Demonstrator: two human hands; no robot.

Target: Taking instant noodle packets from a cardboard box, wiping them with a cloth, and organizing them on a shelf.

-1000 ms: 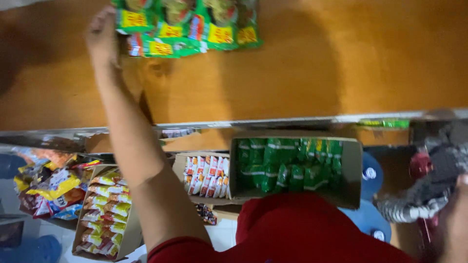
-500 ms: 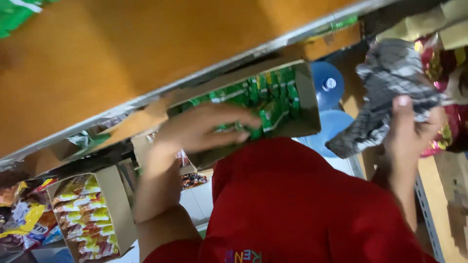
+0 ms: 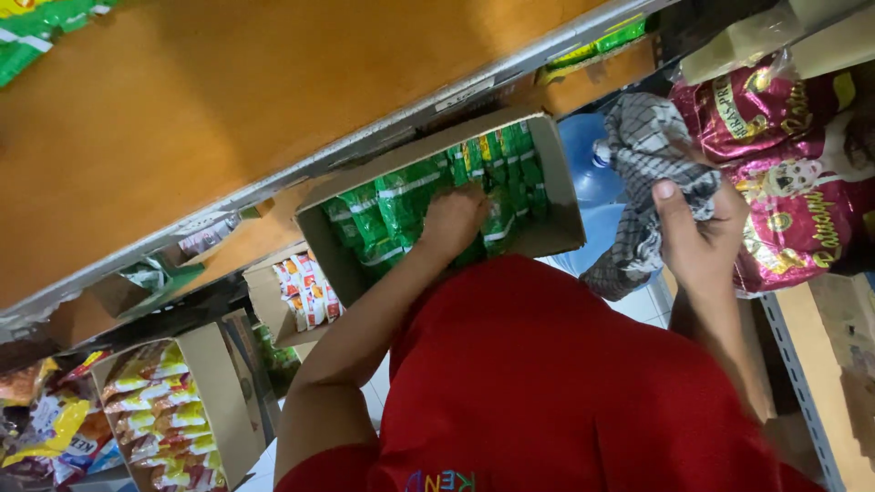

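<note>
The view is filled nearest by a red shirt [image 3: 565, 383]. Just beyond it, the left hand [image 3: 453, 221] has been lowered from the wooden shelf [image 3: 228, 100] into the cardboard box [image 3: 556, 173], where its fingers are curled onto the green packets [image 3: 392, 205]; whether a packet is gripped cannot be told. A checked grey cloth [image 3: 652, 150] stays clenched in the right hand [image 3: 697, 241], in front of red sacks [image 3: 784, 173]. A blue water bottle [image 3: 588, 169] is partly hidden behind the box. Boxes of orange and yellow packets [image 3: 305, 292] are seen at left.
</note>
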